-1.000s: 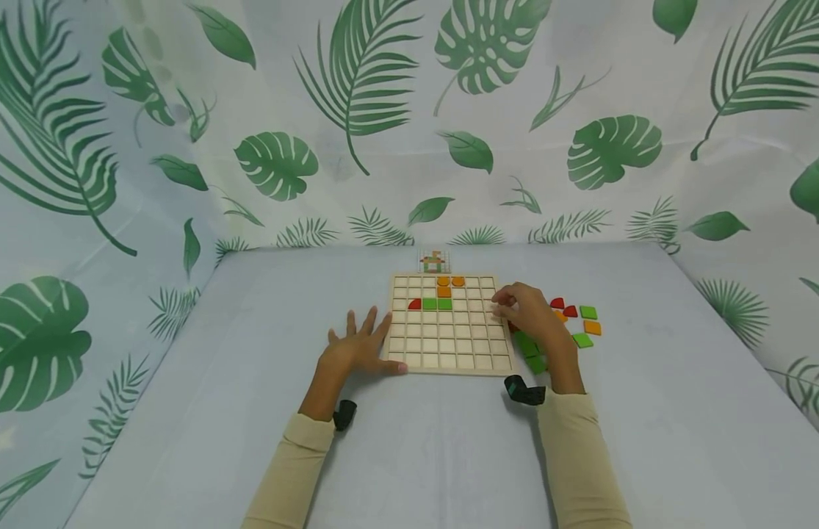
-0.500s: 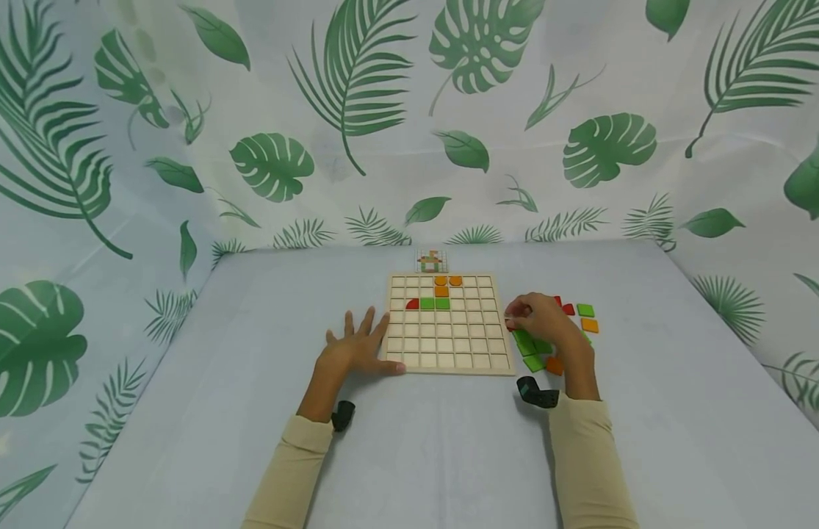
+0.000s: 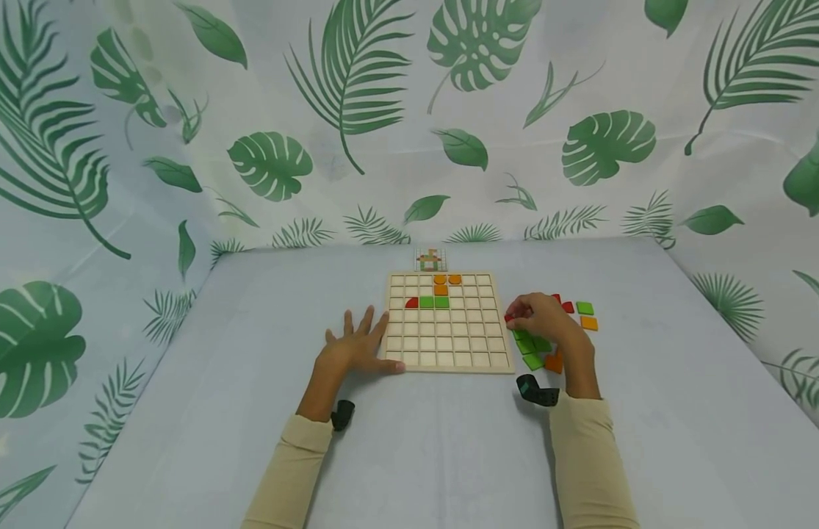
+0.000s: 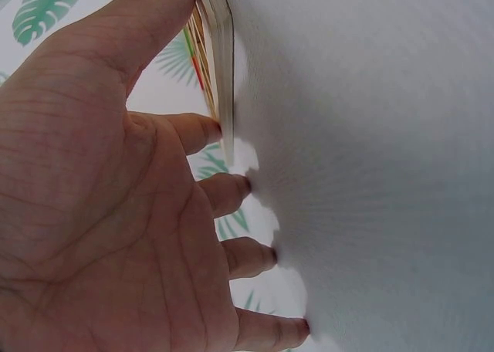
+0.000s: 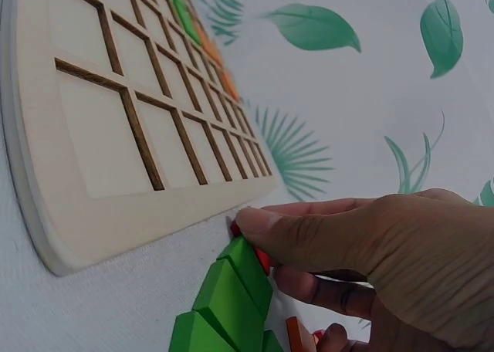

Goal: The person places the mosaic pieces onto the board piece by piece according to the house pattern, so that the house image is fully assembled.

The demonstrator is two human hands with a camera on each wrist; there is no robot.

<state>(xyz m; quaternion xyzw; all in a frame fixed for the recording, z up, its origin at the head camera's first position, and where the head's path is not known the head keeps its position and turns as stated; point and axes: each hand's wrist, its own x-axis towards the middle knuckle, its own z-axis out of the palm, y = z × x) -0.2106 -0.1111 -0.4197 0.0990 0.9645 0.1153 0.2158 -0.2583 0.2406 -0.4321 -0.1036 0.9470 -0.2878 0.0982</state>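
Note:
A wooden grid board (image 3: 449, 369) lies on the table, with a red quarter-round tile (image 3: 412, 303), two green square tiles (image 3: 427, 303), an orange square tile (image 3: 441, 290) and two orange rounded tiles (image 3: 455, 279) in its cells. My left hand (image 3: 352, 353) spreads its fingers at the board's left edge, its thumb and index finger touching the frame. Just off the right edge, my right hand (image 3: 544, 319) pinches a red tile (image 5: 236, 228) between thumb and fingers, which partly hide it. Green tiles (image 5: 229, 294) lie directly beneath those fingertips.
A small pattern card (image 3: 430, 259) lies behind the board. To the right of my right hand are loose red tiles (image 3: 567, 307), a green tile (image 3: 585, 308) and an orange tile (image 3: 588, 323). A leaf-printed cloth (image 3: 383, 184) rises behind the table.
My right hand has moved from the board's right edge slightly right, down to the tile pile, and a red tile now shows at its fingertips. The left hand stays in place.

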